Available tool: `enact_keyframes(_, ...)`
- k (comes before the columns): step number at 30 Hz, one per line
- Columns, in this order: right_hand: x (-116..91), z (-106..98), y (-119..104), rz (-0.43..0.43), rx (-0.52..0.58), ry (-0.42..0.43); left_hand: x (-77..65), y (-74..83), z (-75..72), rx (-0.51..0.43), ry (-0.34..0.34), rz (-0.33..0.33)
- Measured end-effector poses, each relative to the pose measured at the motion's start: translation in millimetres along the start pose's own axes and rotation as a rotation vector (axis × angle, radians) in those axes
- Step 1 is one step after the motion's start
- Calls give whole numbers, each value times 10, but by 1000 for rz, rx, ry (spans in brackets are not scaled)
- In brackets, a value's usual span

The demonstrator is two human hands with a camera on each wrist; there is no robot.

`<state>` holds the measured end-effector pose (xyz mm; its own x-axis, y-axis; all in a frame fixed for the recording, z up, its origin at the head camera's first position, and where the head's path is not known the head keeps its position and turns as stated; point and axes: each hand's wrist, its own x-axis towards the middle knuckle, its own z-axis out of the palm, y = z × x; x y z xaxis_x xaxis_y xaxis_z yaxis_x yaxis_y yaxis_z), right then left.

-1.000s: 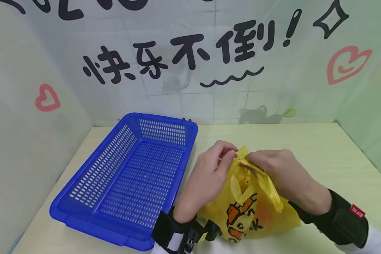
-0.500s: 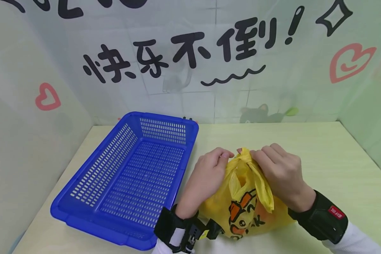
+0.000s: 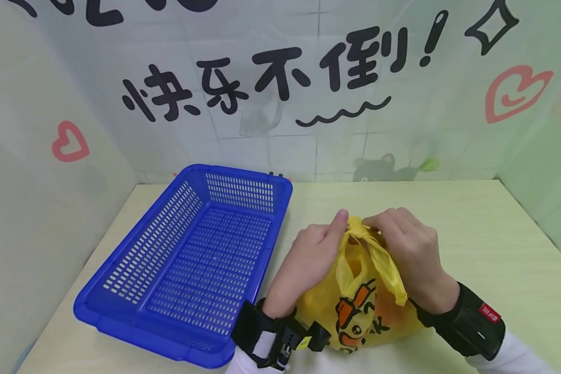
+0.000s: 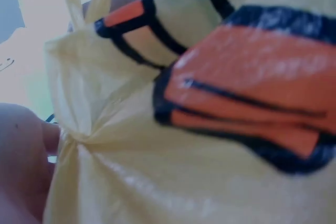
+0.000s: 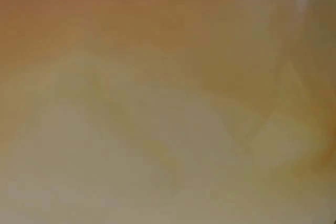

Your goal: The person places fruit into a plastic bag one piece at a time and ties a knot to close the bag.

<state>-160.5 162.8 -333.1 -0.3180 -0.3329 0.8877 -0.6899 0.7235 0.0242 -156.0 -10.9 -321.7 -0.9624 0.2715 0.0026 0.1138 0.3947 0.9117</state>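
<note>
A yellow plastic bag with a cartoon duck print stands on the table, its handles tied in a knot at the top. My left hand grips the bag at the left of the knot, thumb pointing up. On the other side, the curled fingers of my right hand pinch the knot's right side. In the left wrist view, the bag shows gathered folds beside part of the left hand. Blurred yellow plastic fills the right wrist view. Something orange shows faintly through the bag; its kind is hidden.
A blue perforated plastic basket stands just left of the bag, with nothing in it. The pale wooden table extends to the right and behind. A printed curtain closes off the back and sides.
The right hand has moved left and closer to the knot. The left thumb has risen from lying over the bag's top to pointing up. The bag's tied top looks tighter; the basket stays put.
</note>
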Motion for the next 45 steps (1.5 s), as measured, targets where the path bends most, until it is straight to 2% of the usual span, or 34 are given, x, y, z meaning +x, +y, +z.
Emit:
enact_keyframes(4,43,1,-15,40,-10,79,25,26,39,-168,-44,16)
enact_keyframes(7,69,-30,-25,48,4,85,39,46,47,-346,-62,37)
enact_keyframes(10,99,-96,-22,54,52,12,44,78,36,-512,-101,51)
enact_keyframes(14,177,-180,20,67,149,-114,45,129,23,-607,-117,61)
enact_keyframes(17,236,-243,63,100,278,-227,40,160,32,-610,-77,84)
enact_keyframes(19,255,-286,79,141,429,-310,29,176,42,-610,-44,96)
enact_keyframes(22,248,-322,78,220,624,-375,19,186,58,-622,-15,111)
enact_keyframes(24,227,-333,64,279,710,-375,15,189,62,-625,2,124)
enact_keyframes(27,195,-331,31,372,728,-320,15,181,68,-604,19,157)
enact_keyframes(30,180,-341,-2,493,789,-270,23,165,73,-541,58,203)
enact_keyframes(33,174,-351,-14,578,922,-235,24,152,65,-473,111,246)
enact_keyframes(35,176,-359,-16,588,1008,-209,17,152,49,-433,142,272)
enact_keyframes(38,175,-377,-9,555,1088,-187,-19,169,1,-370,184,315)
enact_keyframes(43,151,-402,16,491,1104,-180,-104,207,-115,-256,262,392)
enact_keyframes(45,136,-405,25,461,1073,-166,-131,220,-151,-177,315,419)
